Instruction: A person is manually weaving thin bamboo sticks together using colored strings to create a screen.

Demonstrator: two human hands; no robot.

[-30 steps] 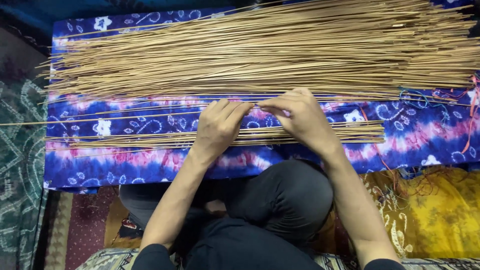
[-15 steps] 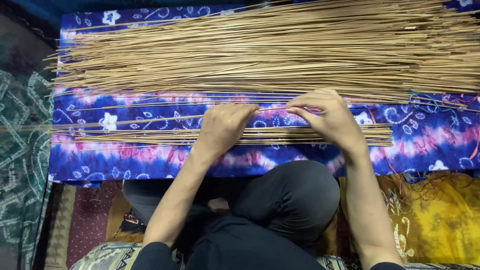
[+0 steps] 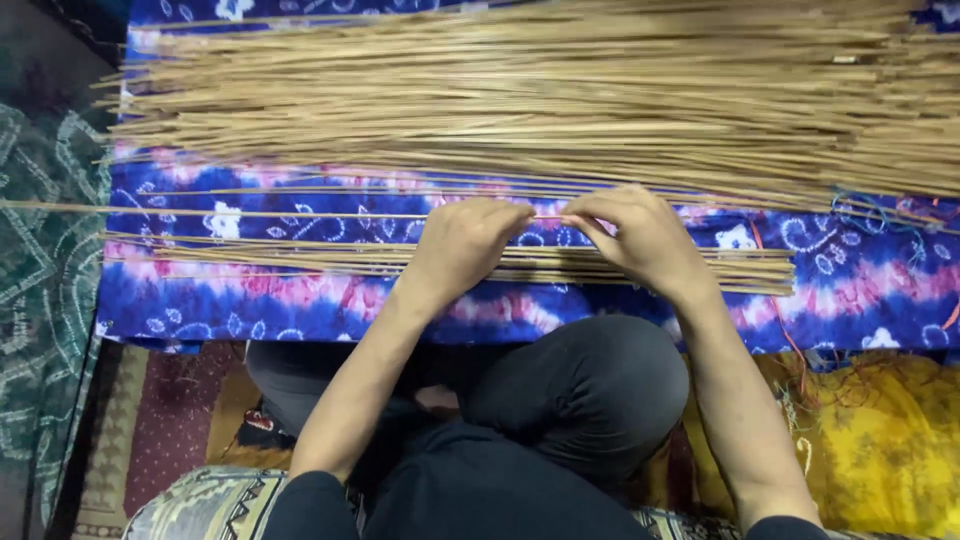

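You sit cross-legged on patterned rugs, with a green rug (image 3: 45,300) at 9 o'clock and a yellow cloth (image 3: 880,440) at 4 o'clock. Ahead of your knees lies a blue tie-dye cloth (image 3: 300,300), spread flat from side to side — it is the work surface.

At 12 o'clock a large pile of thin tan sticks (image 3: 520,90) covers the far part of the cloth, all lying left to right. Nearer you, a smaller flat row of sticks (image 3: 250,258) runs the same way, passing under both wrists.

Between the 2 lies a single stick (image 3: 250,213), its long axis from 9 o'clock to 3 o'clock, its left end reaching past the cloth's edge over the green rug. It runs straight into your fingers.

Your left hand (image 3: 462,245) and right hand (image 3: 640,240) sit side by side, knuckles up, fingertips almost meeting at the centre. Both are curled narrow and seem to pinch that single stick, the left hand on its longer, free side. A short reddish stretch of the stick shows in the gap between the fingertips — what it is, you cannot tell.
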